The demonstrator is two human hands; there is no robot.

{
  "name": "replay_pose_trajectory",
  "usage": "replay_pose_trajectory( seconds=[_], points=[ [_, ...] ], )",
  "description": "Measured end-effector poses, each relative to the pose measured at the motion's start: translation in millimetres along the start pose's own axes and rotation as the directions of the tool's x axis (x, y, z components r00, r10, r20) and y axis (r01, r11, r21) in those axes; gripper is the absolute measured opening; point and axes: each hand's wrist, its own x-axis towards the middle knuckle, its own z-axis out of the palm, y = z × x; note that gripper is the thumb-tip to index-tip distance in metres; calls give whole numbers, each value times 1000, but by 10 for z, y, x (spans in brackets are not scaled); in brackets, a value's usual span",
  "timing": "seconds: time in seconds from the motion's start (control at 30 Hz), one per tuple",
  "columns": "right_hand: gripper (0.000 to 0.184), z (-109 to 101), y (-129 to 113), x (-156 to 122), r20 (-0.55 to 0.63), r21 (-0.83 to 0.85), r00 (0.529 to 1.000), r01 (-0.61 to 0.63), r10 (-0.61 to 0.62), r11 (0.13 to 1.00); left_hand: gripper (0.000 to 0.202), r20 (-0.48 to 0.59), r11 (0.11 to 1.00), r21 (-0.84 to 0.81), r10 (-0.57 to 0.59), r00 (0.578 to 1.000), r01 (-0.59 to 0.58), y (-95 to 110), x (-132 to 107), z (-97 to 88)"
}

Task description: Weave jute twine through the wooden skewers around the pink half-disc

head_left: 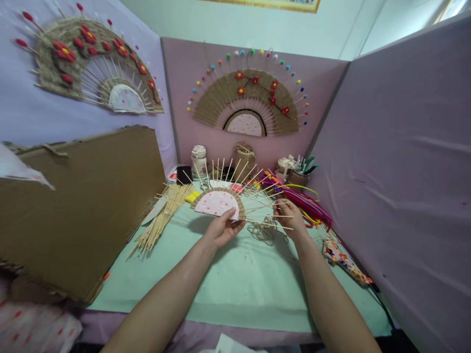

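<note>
A half-round fan piece (213, 202) is held above the table, its pink spotted cloth centre edged with woven twine. Thin wooden sticks (241, 170) radiate outward from its rim. My left hand (223, 229) pinches its lower right corner, thumb on the cloth and fingers beneath. Over at the right-hand sticks, my right hand (289, 218) has its fingers closed around the outer part of a stick; exactly which sticks it touches is hard to tell. Loose twine (264, 232) lies coiled on the table below, between the hands.
A bundle of sticks (162, 215) lies left, beside a large cardboard sheet (81, 206). Behind stand a white bottle (199, 161), a twine spool (245, 156) and a pen pot (299, 177). Coloured pipe cleaners (301, 198) and a floral-patterned glue gun (346, 262) lie right. Finished fans (217, 100) hang behind.
</note>
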Motion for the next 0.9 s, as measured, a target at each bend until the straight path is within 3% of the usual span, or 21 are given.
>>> replay_pose_trajectory(
  seconds=[0.2, 0.37, 0.5, 0.7, 0.9],
  points=[
    [29, -169, -126, 49, -52, 86, 999, 6, -1, 996, 11, -15, 1000, 8, 29, 999, -29, 15, 38, -31],
    [22, -203, -166, 61, -179, 5, 960, 221, -217, 975, 10, -40, 999, 10, 40, 998, -39, 15, 59, -43],
    [19, -151, -207, 20, -173, 57, 933, 331, -317, 942, 10, -46, 999, 35, 28, 999, -26, 4, 58, -48],
    [28, -213, -195, 56, -139, 182, 980, 166, -142, 969, 8, 7, 997, 32, -75, 997, 75, 3, 40, -39],
    [33, -210, 53, 152, -101, 99, 994, 42, -32, 994, 8, 55, 991, 27, -135, 989, 134, 15, 8, -30]
  ],
)
